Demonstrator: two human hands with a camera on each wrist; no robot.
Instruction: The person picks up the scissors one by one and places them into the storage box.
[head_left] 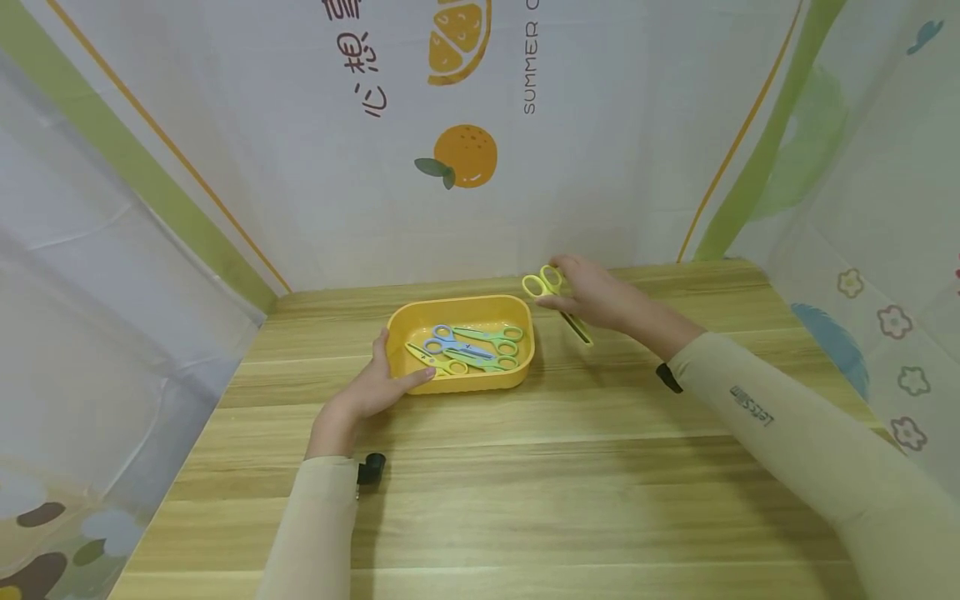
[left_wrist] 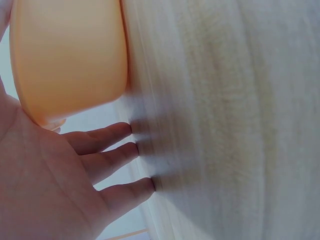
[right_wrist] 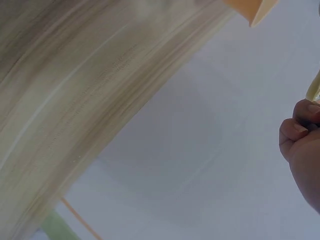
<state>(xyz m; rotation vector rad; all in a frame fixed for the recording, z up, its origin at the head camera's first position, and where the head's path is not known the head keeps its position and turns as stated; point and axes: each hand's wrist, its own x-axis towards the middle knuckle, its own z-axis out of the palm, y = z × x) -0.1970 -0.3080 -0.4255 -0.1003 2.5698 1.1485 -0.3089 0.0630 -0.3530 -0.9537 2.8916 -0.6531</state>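
In the head view my right hand [head_left: 596,293] grips a pair of yellow scissors [head_left: 551,286] in the air, just right of a yellow plastic box [head_left: 468,383]. Their handles point up and left, and the blades slant down below the hand. The right wrist view catches only curled fingers [right_wrist: 300,125] at its edge. My left hand [head_left: 375,382] rests against the box's near left corner, thumb across the front rim. Three fairly straight fingers [left_wrist: 107,160] reach down to the table beside it. Inside the box lie blue scissors [head_left: 468,347], yellow scissors [head_left: 435,360] and green scissors [head_left: 491,336].
The box stands on a wood-grain table [head_left: 480,483], toward its back edge. Behind the table hangs a white cloth [head_left: 600,167] printed with oranges and lettering. More printed cloth [head_left: 885,250] hangs along the right side.
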